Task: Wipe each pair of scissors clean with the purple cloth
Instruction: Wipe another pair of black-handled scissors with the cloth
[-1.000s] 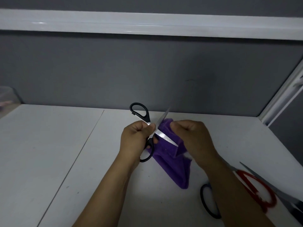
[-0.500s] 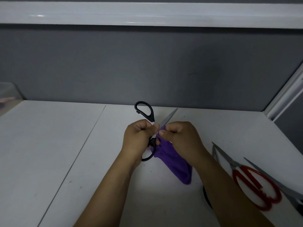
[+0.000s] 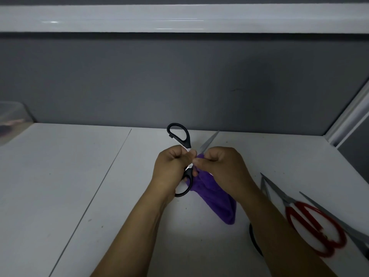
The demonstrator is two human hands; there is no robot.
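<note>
My left hand (image 3: 171, 166) grips black-handled scissors (image 3: 180, 136) near the pivot, blades spread apart above the white table. One blade tip (image 3: 209, 141) points up and away to the right. My right hand (image 3: 221, 166) pinches the purple cloth (image 3: 217, 202) around the other blade, right beside the left hand, hiding that blade. The cloth's loose end hangs down to the table. Red-handled scissors (image 3: 313, 228) lie open on the table at the right.
A black handle loop (image 3: 253, 240) of another pair shows from under my right forearm. A grey blade (image 3: 339, 222) lies at the far right edge. A clear container (image 3: 12, 120) stands at the far left. A grey partition wall (image 3: 179, 80) rises behind the table (image 3: 60, 186).
My right hand has slid the cloth along the blade toward the pivot, from out near the tip to touching my left hand. The view has shifted, showing more of the red scissors.
</note>
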